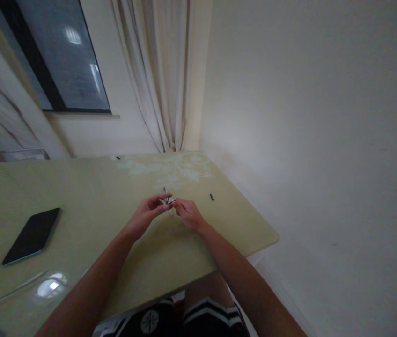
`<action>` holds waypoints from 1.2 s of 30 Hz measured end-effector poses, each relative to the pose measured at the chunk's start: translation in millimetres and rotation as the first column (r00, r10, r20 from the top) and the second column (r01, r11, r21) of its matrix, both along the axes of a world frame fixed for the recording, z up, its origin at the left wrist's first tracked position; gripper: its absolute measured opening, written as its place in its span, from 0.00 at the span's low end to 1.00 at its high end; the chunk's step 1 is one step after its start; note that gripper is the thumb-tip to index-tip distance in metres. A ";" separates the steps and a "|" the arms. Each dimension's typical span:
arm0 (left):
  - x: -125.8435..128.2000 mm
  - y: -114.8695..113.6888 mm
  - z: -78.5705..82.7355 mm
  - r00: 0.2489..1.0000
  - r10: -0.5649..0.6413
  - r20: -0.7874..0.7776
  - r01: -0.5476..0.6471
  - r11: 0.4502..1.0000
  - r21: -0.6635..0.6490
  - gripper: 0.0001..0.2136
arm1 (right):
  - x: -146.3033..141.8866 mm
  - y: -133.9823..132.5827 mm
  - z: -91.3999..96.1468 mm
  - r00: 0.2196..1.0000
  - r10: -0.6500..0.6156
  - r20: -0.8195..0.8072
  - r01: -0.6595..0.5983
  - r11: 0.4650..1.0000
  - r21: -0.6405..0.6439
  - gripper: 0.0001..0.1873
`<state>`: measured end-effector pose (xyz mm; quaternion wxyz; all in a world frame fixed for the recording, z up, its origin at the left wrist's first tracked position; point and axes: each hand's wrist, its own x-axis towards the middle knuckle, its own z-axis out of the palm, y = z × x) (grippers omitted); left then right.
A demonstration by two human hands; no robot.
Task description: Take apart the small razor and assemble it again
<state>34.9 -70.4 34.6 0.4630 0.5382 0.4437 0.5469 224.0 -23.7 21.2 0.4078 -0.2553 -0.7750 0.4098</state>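
My left hand (147, 213) and my right hand (188, 214) meet above the yellow-green table (96, 196), fingertips pinched together on a small pale and dark object (169, 200) that I cannot make out. Both hands hover slightly over the tabletop near its far right part. A small dark piece (211, 197) lies on the table just right of my right hand. Another tiny dark piece (164, 189) sits just behind the hands.
A dark tablet or phone (33, 235) lies flat at the left. A thin white cable (12, 290) runs along the near left. The table's right edge (254, 210) is close to a white wall. Curtains and a window stand behind.
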 end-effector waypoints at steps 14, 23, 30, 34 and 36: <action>1.5 1.6 -1.1 0.992 0.099 -0.074 -0.097 0.995 0.035 0.30 | 3.7 6.6 4.7 0.992 -0.124 0.035 0.113 0.965 0.237 0.20; 7.5 9.7 -19.9 0.584 0.336 -0.739 -0.331 0.930 0.161 0.25 | 81.2 63.5 18.9 0.687 -0.696 0.209 0.659 0.718 0.225 0.14; 18.3 11.4 -25.9 0.242 0.190 -0.951 -0.295 0.949 0.115 0.15 | 137.0 75.3 -5.0 0.389 -0.755 0.527 0.803 0.559 0.207 0.12; 12.6 5.6 -23.3 0.252 0.168 -0.953 -0.304 0.949 0.087 0.13 | 131.6 72.3 -3.4 0.361 -0.748 0.558 0.795 0.559 0.236 0.16; 13.9 4.7 -20.3 0.277 0.188 -0.942 -0.289 0.952 0.105 0.13 | 127.7 69.6 -0.6 0.348 -0.778 0.524 0.808 0.532 0.254 0.18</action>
